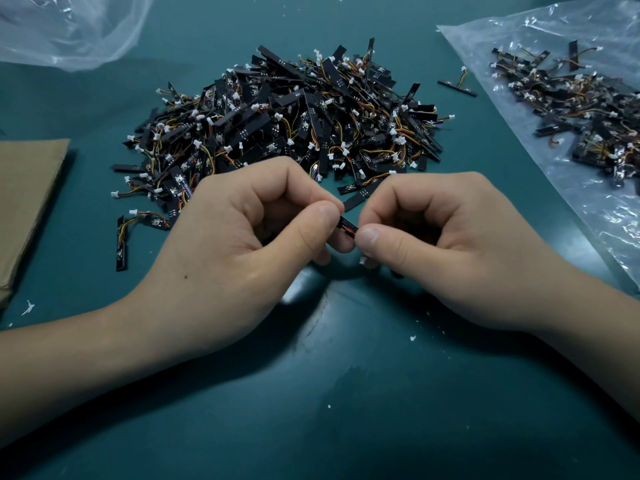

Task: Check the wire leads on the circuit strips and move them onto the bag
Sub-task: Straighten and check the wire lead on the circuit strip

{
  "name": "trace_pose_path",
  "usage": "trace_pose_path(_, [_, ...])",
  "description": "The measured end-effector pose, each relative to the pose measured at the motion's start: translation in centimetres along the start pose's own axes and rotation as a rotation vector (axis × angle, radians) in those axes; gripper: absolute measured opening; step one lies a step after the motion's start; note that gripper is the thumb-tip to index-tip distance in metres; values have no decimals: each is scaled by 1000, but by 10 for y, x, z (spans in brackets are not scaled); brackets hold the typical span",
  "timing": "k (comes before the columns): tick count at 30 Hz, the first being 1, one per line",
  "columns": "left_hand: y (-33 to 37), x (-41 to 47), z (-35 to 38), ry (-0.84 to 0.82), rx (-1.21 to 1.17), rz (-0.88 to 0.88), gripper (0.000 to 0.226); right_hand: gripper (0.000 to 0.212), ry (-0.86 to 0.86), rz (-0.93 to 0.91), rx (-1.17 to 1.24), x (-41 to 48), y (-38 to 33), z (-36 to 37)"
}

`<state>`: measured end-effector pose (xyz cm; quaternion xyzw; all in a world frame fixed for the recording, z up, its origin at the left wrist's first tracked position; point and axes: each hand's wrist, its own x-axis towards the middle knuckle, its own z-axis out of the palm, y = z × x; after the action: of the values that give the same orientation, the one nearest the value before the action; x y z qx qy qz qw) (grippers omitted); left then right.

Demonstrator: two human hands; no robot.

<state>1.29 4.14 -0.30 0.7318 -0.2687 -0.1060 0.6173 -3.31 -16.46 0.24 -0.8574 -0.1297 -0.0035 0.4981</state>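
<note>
Held low over the teal table [329,410], the left hand [242,237] and right hand [450,244] are brought close together, seemingly so the work is steadied. Beyond them an unchecked pile [294,123] of strips is heaped within reach, and a clear bag [595,216] is spread flat at the right, where checked strips [588,109] are gathered. One circuit strip [348,225] is pinched by both hands between thumb and curled fingers, probably so its wire leads can be inspected; it is not yet on the bag.
</note>
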Motion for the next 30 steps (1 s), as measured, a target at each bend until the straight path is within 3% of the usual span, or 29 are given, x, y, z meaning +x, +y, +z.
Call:
trace_pose_path(9, [0, 0, 2, 16, -3, -7, 9, 13, 30, -31, -125, -2, 0, 3])
trace_pose_path(17, [3, 1, 3, 50, -48, -33, 19, 15, 14, -29, -36, -1, 0, 2])
trace_pose_path(30, [3, 1, -1, 16, 31, -2, 9, 14, 23, -51, -79, -1, -1, 1])
